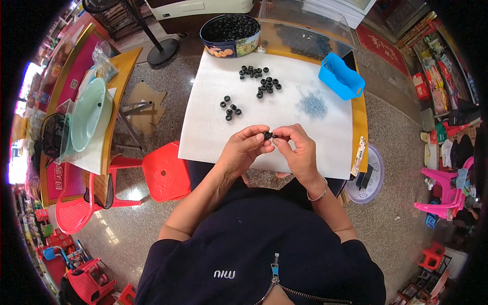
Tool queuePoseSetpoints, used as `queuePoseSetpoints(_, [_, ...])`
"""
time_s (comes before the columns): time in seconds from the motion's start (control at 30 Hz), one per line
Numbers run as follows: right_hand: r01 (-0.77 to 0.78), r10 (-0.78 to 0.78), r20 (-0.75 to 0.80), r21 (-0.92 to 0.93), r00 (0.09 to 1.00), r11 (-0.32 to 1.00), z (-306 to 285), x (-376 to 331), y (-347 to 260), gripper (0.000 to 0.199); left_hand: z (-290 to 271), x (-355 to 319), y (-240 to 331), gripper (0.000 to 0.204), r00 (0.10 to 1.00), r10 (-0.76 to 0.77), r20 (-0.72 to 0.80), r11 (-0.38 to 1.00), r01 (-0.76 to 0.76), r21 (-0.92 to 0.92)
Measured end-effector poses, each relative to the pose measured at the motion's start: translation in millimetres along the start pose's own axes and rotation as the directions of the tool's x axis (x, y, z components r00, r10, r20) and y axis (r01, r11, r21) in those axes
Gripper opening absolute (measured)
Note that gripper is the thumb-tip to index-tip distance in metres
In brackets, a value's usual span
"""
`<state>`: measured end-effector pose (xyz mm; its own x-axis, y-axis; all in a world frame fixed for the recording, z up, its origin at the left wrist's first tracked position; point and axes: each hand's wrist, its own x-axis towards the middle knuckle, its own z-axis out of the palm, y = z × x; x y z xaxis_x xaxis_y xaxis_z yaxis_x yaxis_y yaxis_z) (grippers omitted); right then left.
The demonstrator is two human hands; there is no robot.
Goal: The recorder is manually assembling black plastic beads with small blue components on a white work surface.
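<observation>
A small black ring is pinched between the fingertips of the left hand and right hand above the white sheet's near edge, with loose rings scattered beyond.

Open white sheet lies left of the left hand and right of the right hand; farther ahead, black rings, a second ring cluster, blue grains, blue tray and tin block the way
</observation>
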<state>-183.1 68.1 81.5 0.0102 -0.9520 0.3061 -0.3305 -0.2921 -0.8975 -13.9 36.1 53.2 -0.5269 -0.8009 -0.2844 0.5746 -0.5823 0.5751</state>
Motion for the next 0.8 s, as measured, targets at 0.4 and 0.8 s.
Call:
queuePoseSetpoints(0.4, [-0.056,0.054,-0.074,-0.025,0.996,0.998,2,4,-6,0.009,-3,1,0,0.024,0.999,0.049,-0.003,0.998,-0.049,0.042])
queuePoseSetpoints(0.8, [-0.049,0.047,-0.028,-0.092,0.999,0.995,5,5,-6,0.009,-6,0,-2,0.02,0.993,0.114,-0.006,0.984,-0.112,0.141])
